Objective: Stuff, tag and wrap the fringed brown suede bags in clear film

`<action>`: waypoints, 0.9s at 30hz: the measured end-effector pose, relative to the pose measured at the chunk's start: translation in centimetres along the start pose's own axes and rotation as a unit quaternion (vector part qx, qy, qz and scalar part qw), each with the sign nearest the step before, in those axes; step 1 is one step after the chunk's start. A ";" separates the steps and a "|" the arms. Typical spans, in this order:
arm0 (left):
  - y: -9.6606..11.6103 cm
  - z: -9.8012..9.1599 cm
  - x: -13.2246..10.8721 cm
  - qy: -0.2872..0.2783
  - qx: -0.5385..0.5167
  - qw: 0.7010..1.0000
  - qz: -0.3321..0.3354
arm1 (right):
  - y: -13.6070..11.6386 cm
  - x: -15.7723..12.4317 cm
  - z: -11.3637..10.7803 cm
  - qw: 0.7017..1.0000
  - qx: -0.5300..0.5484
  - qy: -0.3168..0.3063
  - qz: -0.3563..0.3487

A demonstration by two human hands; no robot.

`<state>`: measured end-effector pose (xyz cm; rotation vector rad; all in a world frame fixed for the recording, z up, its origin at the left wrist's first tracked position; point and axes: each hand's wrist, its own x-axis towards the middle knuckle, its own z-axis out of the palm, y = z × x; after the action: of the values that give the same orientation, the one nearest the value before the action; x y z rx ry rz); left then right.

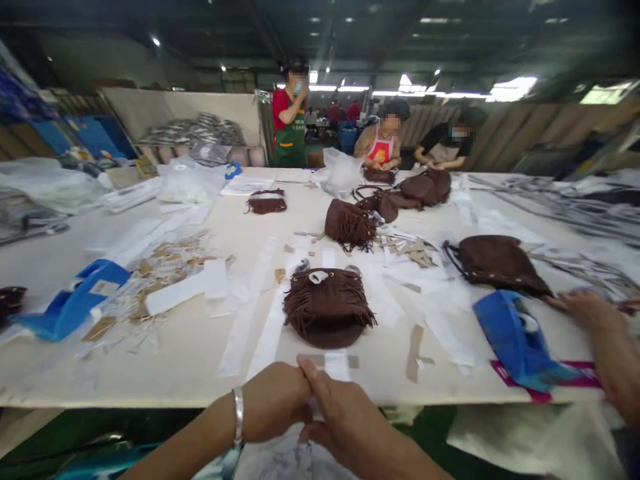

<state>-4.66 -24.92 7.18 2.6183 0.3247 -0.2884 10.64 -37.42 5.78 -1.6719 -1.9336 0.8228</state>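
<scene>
My left hand (277, 400), with a silver bracelet (239, 417) at its wrist, is held low at the table's near edge; its fingers are hidden. My right hand (345, 413) meets it, its fingers closed about the end of the left hand. Just beyond both hands a dark brown fringed handbag (327, 307) lies on the white table (200, 373). White padding shows at the bag's top edge. Neither hand touches the bag.
Blue tape dispensers (520, 340) (75, 300) stand right and left. A co-worker's hand (595, 313) reaches in at right by another brown bag (500, 263). Tags and scraps (170, 267) litter the left. More bags (350, 223) and several people are farther back.
</scene>
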 end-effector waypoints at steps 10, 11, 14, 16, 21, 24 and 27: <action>-3.5 -0.6 8.9 0.314 0.158 0.932 -0.092 | 8.1 -3.5 3.2 0.800 0.484 0.196 0.297; -4.2 -0.2 9.4 0.303 0.159 0.934 -0.106 | 8.0 -2.7 3.7 0.761 0.526 0.211 0.315; -6.5 1.0 10.1 0.271 0.147 0.942 -0.129 | 7.3 -0.4 4.9 0.693 0.583 0.241 0.348; -8.0 1.5 9.8 0.258 0.137 0.949 -0.120 | 7.0 0.7 5.2 0.659 0.612 0.255 0.356; -10.7 1.8 9.0 0.227 0.092 0.967 -0.074 | 6.7 2.3 5.4 0.607 0.656 0.284 0.348; -11.9 1.9 8.8 0.220 0.068 0.972 -0.051 | 6.9 3.8 5.4 0.597 0.656 0.313 0.339; -12.7 1.5 8.5 0.214 0.054 0.975 -0.034 | 7.2 5.3 5.2 0.594 0.650 0.345 0.326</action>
<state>-0.33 -13.26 -1.92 2.7642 0.5580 0.2510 11.35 -32.32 -3.18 -1.2259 0.1187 1.1204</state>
